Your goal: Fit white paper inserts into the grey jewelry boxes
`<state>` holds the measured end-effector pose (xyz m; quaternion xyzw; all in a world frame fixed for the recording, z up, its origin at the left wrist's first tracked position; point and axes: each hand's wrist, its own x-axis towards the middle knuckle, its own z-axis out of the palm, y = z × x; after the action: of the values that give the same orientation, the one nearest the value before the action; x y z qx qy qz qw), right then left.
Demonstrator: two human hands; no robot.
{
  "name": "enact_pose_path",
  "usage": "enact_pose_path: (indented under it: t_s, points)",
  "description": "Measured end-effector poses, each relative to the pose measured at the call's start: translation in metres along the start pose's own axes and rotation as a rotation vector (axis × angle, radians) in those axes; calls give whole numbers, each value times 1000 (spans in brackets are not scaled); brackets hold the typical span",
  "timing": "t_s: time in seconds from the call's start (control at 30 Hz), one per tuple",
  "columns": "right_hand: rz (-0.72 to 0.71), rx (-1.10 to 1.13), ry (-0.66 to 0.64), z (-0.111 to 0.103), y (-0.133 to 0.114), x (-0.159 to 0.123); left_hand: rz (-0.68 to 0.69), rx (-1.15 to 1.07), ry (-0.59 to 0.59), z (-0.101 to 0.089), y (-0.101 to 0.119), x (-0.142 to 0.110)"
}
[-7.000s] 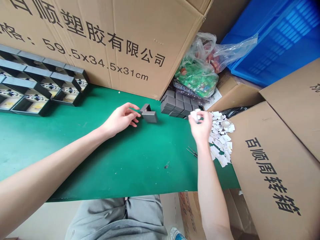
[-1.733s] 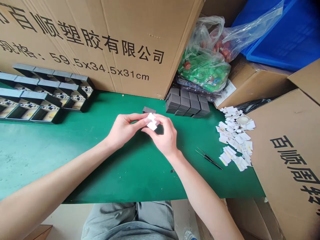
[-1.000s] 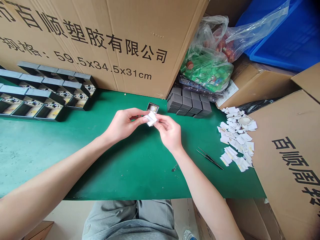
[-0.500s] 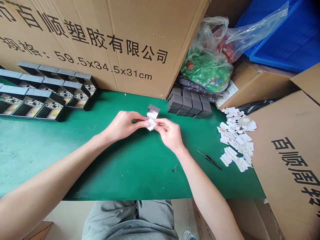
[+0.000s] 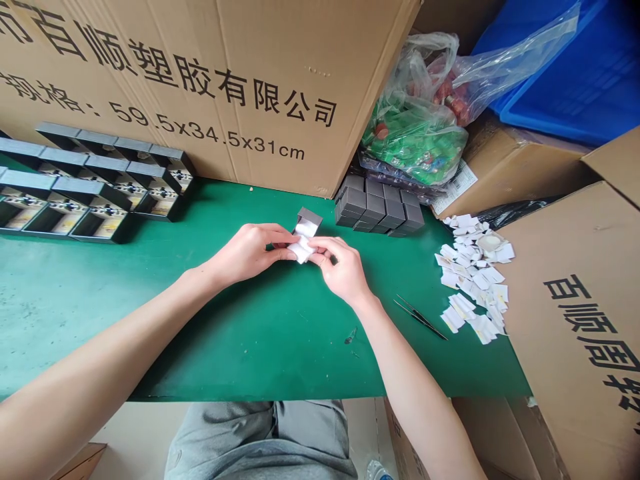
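Between my two hands is a small dark grey box (image 5: 310, 217), its lid raised and its inside white. A white insert (image 5: 301, 250) lies at its near side, partly covered by my fingers. My left hand (image 5: 253, 252) grips the box from the left, thumb and fingers closed at its edge. From the right, my right hand (image 5: 343, 267) holds it too, with its fingertips on the white insert. The lower part of the box is hidden by my fingers.
Closed dark boxes (image 5: 377, 207) are stacked behind my right hand. Tweezers (image 5: 421, 317) and a pile of white pieces (image 5: 473, 273) lie to the right. Open black boxes (image 5: 105, 220) stand at left. A large carton (image 5: 210, 40) and bagged green parts (image 5: 420, 140) are behind.
My left fingers have shifted slightly on the box, and more of the white insert shows between my hands. The rest looks the same.
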<state>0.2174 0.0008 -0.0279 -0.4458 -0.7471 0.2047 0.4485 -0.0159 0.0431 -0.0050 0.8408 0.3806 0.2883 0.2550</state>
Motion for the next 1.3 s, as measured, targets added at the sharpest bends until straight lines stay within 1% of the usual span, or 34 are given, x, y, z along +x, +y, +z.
enact_pose_path:
  t_s: [0.13, 0.23, 0.3, 0.4, 0.57, 0.7, 0.77, 0.83, 1.0, 1.17, 1.23, 1.3]
  points:
    - [-13, 22, -34, -3, -2, 0, -19, 18, 64, -1, -2, 1]
    - [7, 60, -34, -6, -6, -1, -52, -36, 38, -1, -4, 0]
    - [49, 107, -42, -7, -9, -1, -71, -67, 13, -1, -4, -1]
    - [116, 142, -32, -5, -14, -2, -75, -70, 19, 1, -2, -2]
    - [116, -53, 15, -3, -20, -3, -64, -50, 17, 6, 1, -3]
    - [111, -101, -37, -10, -21, -3, -159, -161, -32, 7, 1, -2]
    - [98, -113, -56, -13, -20, -2, -204, -191, -23, 7, 1, -1]
    - [71, -141, -58, -15, -18, -2, -212, -168, -13, 7, 0, -1]
    - [-20, -193, -57, -19, -13, -2, -158, -99, -40, 8, -1, 0]
    - [-188, -284, -75, -20, -14, -2, -97, -72, -56, 10, 1, 0]
    - [-198, -300, -94, -18, -15, -2, -84, -81, -44, 12, 3, -1]
    - [-177, -282, -106, -17, -16, -3, -73, -129, -29, 15, 4, -2]
